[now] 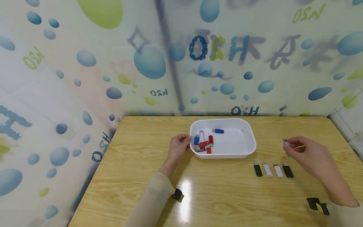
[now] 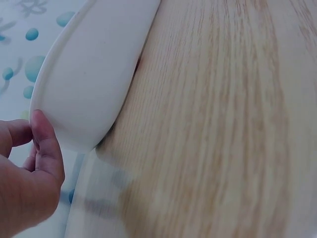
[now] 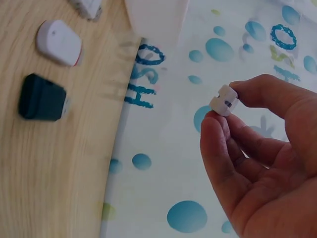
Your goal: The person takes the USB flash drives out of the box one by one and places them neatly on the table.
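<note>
My left hand (image 1: 178, 146) pinches the left rim of a white plastic tub (image 1: 231, 143) between thumb and fingers; the left wrist view has the thumb at the tub's edge. Inside the tub, a blue USB flash drive (image 1: 218, 131) lies apart from a cluster of red, blue and white ones at the left end. Off to the right, my right hand (image 1: 313, 156) holds a small whitish USB flash drive (image 3: 225, 100) by thumb and fingertips, end-on to the right wrist camera. Below that hand, a black flash drive (image 1: 288, 170) ends a row on the table.
Left of it in the row lie a white-and-red drive (image 1: 278, 171), a white drive (image 1: 267, 169) and another black drive (image 1: 257, 169), roughly parallel. The wooden table (image 1: 127, 157) meets a wall sheet printed with drops (image 1: 150, 63) at its back edge.
</note>
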`<state>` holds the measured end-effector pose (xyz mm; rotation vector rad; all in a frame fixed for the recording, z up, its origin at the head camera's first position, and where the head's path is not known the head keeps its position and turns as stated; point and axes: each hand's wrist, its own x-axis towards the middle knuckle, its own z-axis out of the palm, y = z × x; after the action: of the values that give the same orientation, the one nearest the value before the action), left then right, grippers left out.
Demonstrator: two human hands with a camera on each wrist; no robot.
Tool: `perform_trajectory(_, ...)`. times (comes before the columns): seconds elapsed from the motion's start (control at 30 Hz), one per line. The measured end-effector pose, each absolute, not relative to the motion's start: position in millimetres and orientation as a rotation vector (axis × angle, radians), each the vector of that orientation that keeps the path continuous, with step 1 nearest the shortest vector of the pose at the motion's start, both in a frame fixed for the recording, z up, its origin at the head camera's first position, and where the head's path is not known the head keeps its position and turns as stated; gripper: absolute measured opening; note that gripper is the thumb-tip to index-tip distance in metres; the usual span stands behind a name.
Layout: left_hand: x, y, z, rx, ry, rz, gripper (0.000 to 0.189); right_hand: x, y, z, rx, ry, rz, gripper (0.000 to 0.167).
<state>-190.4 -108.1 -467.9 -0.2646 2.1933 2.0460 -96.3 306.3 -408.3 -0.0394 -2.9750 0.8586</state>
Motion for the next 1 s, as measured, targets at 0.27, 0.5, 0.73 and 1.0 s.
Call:
perform_trajectory(0.27,-190.7,-109.6,-468.3,-0.269,2.187,2.043,0.024,-87.5,322.2,-418.9,-0.114,-3.027,0.781,0.049)
perform_trajectory(0.5,-191.7,-109.8,-469.6,-0.294,2.187,2.026,0.024,-83.3,334.3,-427.4,-0.173,-3.083,0.775,0.051)
perform_trajectory(0.73,-190.5,-109.5,-470.3,-0.28,2.201,2.033,0.025,-81.8,341.4,-436.2,-0.18,-3.122,0.769,0.051)
perform_trajectory(1.0,-190.0,-108.8,-466.4,-0.284,2.187,2.035,0.026,-82.2,346.6,-444.9,-0.159,-3.166,0.757,0.047)
